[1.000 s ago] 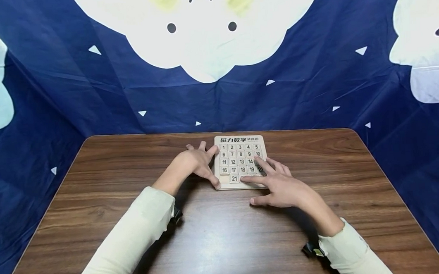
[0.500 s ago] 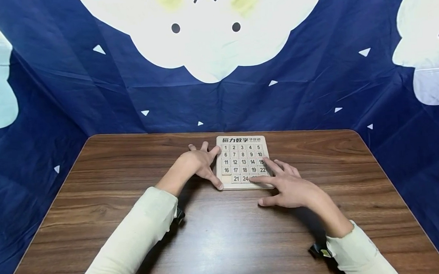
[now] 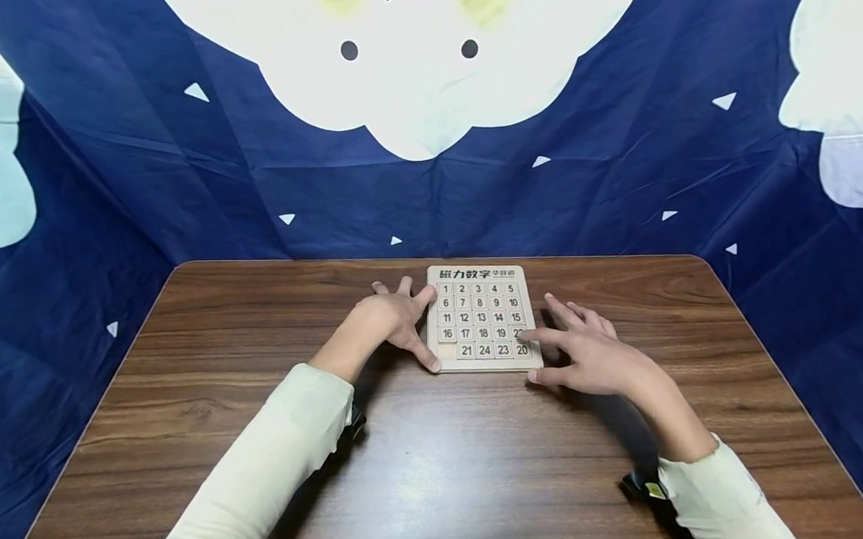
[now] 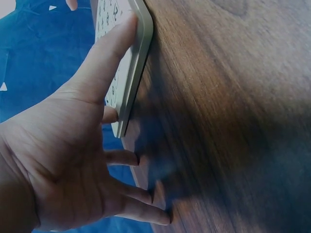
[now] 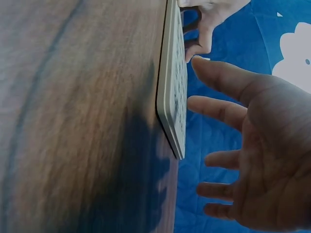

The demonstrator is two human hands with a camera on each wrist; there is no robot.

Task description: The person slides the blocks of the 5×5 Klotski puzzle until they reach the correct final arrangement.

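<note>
A pale wooden number sliding puzzle (image 3: 488,362) lies flat near the far edge of the table. Its numbered tiles sit in rows, with a bare slot at the bottom left beside the tile marked 21 (image 3: 467,351). My left hand (image 3: 390,316) spreads along the puzzle's left side, thumb at the near corner and index finger higher on that edge. In the left wrist view, the thumb (image 4: 112,51) presses on the frame. My right hand (image 3: 597,358) is over the right side, its index fingertip overlapping the tile marked 22. Its thumb is near the lower right corner.
The brown wood-grain table (image 3: 413,474) spreads out in front of the puzzle. Behind it and at both sides hangs a dark blue cloth (image 3: 178,177) with white clouds and small triangles. A small black device (image 3: 642,486) shows at the right cuff.
My right hand has shifted right and off the bottom row, uncovering the tiles marked 23 and 20. The left hand keeps its place on the puzzle. The head view has shifted slightly.
</note>
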